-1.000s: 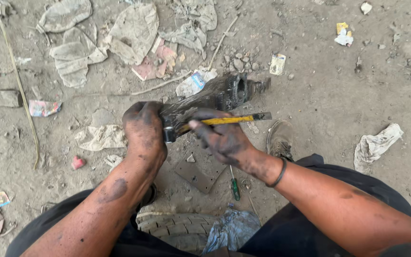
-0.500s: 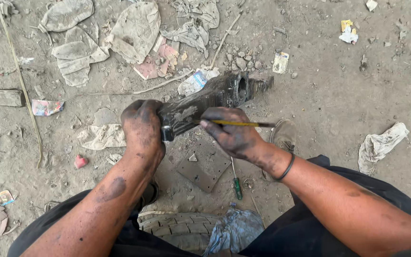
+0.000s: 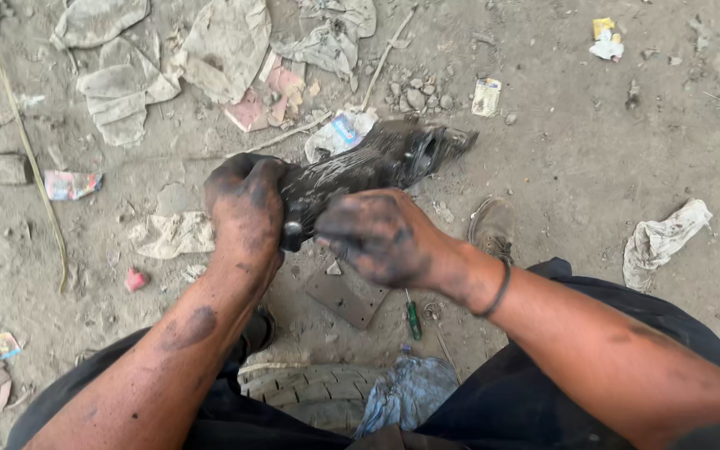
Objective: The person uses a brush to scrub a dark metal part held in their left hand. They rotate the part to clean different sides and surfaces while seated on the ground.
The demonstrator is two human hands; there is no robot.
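Your left hand (image 3: pixel 247 204) is clenched around the near end of the greasy black metal part (image 3: pixel 377 162), and your right hand (image 3: pixel 381 237) grasps it just beside.

A glossy black greasy part (image 3: pixel 377 167) is seen over grey-brown dirt ground (image 3: pixel 577 158), beside a green-handled screwdriver (image 3: pixel 413 320) and pale grey rags (image 3: pixel 118 83).

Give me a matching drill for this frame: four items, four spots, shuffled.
Items:
1. black greasy part
2. green-handled screwdriver
3. tyre
4. white rag

Places:
A. on the ground, far right
B. gripped by the left hand and right hand
C. bottom edge, between the arms
D. on the ground under the right wrist

Pairs: 1-B, 2-D, 3-C, 4-A
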